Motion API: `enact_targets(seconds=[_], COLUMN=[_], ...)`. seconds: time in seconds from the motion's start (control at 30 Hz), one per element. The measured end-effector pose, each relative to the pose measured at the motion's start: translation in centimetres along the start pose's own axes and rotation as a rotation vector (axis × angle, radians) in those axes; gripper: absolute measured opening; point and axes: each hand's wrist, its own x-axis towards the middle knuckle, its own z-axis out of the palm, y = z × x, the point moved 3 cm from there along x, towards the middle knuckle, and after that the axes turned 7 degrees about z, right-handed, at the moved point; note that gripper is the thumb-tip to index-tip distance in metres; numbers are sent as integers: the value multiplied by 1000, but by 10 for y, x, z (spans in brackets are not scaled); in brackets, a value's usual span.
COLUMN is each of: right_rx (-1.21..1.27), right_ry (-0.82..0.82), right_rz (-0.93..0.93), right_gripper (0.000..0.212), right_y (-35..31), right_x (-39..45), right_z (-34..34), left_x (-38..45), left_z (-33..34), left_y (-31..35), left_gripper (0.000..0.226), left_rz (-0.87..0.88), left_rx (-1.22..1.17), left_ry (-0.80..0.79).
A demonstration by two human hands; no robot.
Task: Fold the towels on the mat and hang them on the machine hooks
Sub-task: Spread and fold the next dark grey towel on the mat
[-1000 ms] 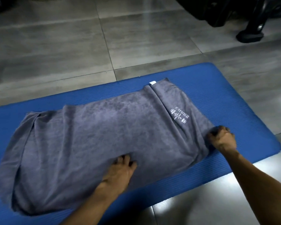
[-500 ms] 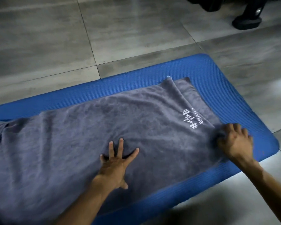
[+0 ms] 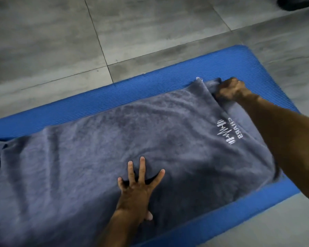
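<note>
Towel lies flat on the mat. Right hand pinches its far corner; left hand presses flat, fingers spread, nearer the person. Best to draw the corner taut, edges aligned.

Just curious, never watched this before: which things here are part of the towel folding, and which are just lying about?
Part of the job:
grey towel
blue mat
left hand, pressing the towel flat
right hand, gripping the far corner

Just there:
tiled floor
dark object at the top edge

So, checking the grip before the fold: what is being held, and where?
The right hand grips the grey towel at its far right corner; the left hand only presses flat.
</note>
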Motion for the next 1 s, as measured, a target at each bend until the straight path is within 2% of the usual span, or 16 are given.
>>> enact_targets(seconds=[0.07, 0.13, 0.23, 0.3, 0.37, 0.47, 0.53, 0.63, 0.7, 0.77, 0.87, 0.93, 1.0], right_rx=[42, 144, 157, 136, 158, 86, -4, 54, 81, 136, 241, 291, 332], right_ry=[39, 95, 166, 286, 368, 368, 408, 402, 366, 293, 160, 103, 26], right_rz=[-64, -22, 73, -22, -154, -261, -318, -469, -559, -665, -844, -965, -1038], right_gripper=[92, 111, 89, 75, 71, 72, 63, 54, 50, 48, 47, 45, 44], right_y=[5, 15, 31, 39, 54, 80, 82, 36, -11, -69, -154, -213, -274], right_x=[9, 14, 1, -32, -78, -153, -196, -249, -272, -288, -307, -321, -333], right_z=[-5, -6, 3, 18, 46, 101, 126, 158, 171, 181, 190, 198, 208], left_x=[1, 1, 2, 1, 0, -4, -5, -10, -13, -20, -49, -87, -137], left_z=[0, 2, 0, -2, -3, -1, -1, 3, 7, 19, 47, 74, 105], left_y=[-1, -1, 1, 1, 0, 0, -1, -6, -6, -15, -50, -93, -143], left_gripper=[132, 132, 130, 129, 127, 127, 128, 128, 125, 111, 59, 39, 40], left_rz=[7, 9, 15, 15, 11, 2, 16, 20, 47, 72, 51, -118, -391], left_rx=[8, 7, -15, -37, -40, -62, -75, -104, -121, -164, -360, -425, -456], left_ry=[12, 19, 24, 15, 2, 8, 5, 62, 145, 287, 655, 926, 1145])
